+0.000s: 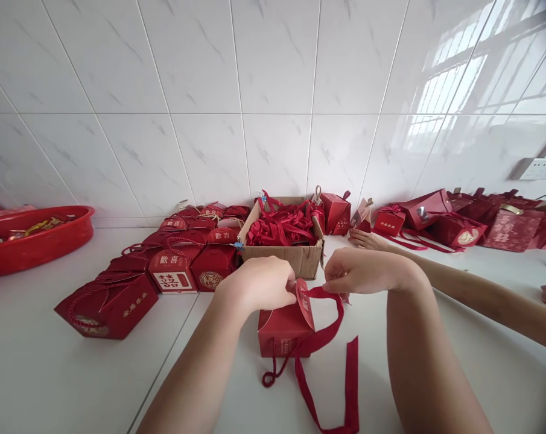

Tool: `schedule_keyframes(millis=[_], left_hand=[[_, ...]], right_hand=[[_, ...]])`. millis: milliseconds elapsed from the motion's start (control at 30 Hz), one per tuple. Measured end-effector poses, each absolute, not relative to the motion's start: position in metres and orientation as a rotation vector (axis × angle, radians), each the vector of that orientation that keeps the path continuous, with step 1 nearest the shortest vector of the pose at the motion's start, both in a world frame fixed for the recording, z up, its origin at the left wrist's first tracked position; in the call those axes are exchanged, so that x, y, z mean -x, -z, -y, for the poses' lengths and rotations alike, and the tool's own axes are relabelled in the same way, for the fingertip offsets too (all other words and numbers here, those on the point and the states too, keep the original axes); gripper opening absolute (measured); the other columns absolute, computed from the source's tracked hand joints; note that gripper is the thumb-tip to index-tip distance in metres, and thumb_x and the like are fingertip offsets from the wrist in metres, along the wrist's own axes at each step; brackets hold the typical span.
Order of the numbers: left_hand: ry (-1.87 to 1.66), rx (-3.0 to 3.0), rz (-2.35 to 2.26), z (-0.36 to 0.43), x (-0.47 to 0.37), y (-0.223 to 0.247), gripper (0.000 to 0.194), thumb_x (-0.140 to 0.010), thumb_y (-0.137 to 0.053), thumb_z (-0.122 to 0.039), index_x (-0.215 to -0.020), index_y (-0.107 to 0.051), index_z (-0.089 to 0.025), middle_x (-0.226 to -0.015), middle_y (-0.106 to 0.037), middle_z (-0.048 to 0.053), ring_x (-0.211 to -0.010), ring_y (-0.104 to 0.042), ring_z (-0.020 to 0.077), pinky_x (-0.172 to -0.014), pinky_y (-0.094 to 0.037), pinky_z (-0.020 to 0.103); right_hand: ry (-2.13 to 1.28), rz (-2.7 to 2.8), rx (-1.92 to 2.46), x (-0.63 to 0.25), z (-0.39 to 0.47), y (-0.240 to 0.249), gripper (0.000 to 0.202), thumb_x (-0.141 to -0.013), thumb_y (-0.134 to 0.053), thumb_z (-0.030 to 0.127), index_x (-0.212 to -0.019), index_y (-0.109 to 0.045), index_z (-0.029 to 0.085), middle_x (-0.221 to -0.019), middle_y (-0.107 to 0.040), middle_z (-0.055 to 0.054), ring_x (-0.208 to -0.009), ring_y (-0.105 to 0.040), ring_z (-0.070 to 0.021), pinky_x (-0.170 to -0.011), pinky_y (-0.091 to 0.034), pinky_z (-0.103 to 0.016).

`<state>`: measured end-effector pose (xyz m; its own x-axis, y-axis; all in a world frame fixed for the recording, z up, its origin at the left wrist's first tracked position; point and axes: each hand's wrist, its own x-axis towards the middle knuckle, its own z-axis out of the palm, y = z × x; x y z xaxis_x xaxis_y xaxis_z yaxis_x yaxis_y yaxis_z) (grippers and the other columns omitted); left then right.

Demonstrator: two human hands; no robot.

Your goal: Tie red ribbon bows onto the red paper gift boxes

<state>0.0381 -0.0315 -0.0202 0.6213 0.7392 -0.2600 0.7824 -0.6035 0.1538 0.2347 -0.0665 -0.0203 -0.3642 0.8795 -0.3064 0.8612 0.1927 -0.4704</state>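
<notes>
Small red gift box (282, 328), upright on the white desk (250, 398), with rounded, lettered flap (306, 307) raised at the top, twisted red cord (279, 374) drooping at its near side, and flat red ribbon (327, 336) curving out rightward, one free end on the desk.

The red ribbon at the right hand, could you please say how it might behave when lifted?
The ribbon is probably floppy, as it bends in loose curves beside the nearest box. It looks thin and flat, so likely light.

Head-worn camera close above white counter (73, 386), facing forward and down, tiled wall (277, 78) ahead
</notes>
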Motion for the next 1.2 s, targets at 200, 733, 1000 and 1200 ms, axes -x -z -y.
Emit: schedule_keyframes(millis=[200,733,1000,1200], left_hand=[[0.235,-2.574,-1.251,0.03,-0.039,0.023,0.018,-0.071,-0.051,-0.033,-0.058,-0.051,-0.02,-0.059,-0.054,0.001,-0.048,-0.046,0.0141,-0.044,-0.027,0.027],[0.227,-2.559,-1.277,0.034,-0.038,0.022,0.025,-0.076,-0.05,-0.043,-0.065,-0.058,-0.022,-0.065,-0.061,0.003,-0.051,-0.05,0.0164,-0.041,-0.03,0.026],[0.241,-2.566,-1.299,0.034,-0.039,0.018,0.017,-0.073,-0.048,-0.028,-0.061,-0.059,-0.022,-0.059,-0.054,0.002,-0.047,-0.042,0.0148,-0.044,-0.027,0.028],[0.125,-2.612,-1.205,0.029,-0.032,0.019,0.016,-0.072,-0.047,-0.025,-0.063,-0.06,-0.023,-0.062,-0.06,0.001,-0.05,-0.045,0.014,-0.045,-0.029,0.027]], right_hand=[[-0.837,2.387,1.769,-0.237,0.071,0.019,0.029,-0.078,-0.048,0.027,-0.053,-0.036,0.017,-0.052,-0.035,0.004,-0.048,-0.033,-0.0077,-0.047,-0.025,-0.023],[-0.838,2.464,1.724,-0.23,0.067,0.024,0.024,-0.078,-0.046,0.026,-0.056,-0.047,0.017,-0.057,-0.05,0.001,-0.054,-0.047,-0.0107,-0.05,-0.034,-0.023],[-0.838,2.399,1.804,-0.218,0.065,0.024,0.023,-0.078,-0.049,0.029,-0.059,-0.043,0.018,-0.06,-0.051,0.001,-0.054,-0.05,-0.011,-0.046,-0.034,-0.023],[-0.815,2.409,1.788,-0.221,0.062,0.027,0.017,-0.081,-0.052,0.032,-0.07,-0.054,0.019,-0.075,-0.06,-0.001,-0.058,-0.054,-0.0117,-0.048,-0.039,-0.023]])
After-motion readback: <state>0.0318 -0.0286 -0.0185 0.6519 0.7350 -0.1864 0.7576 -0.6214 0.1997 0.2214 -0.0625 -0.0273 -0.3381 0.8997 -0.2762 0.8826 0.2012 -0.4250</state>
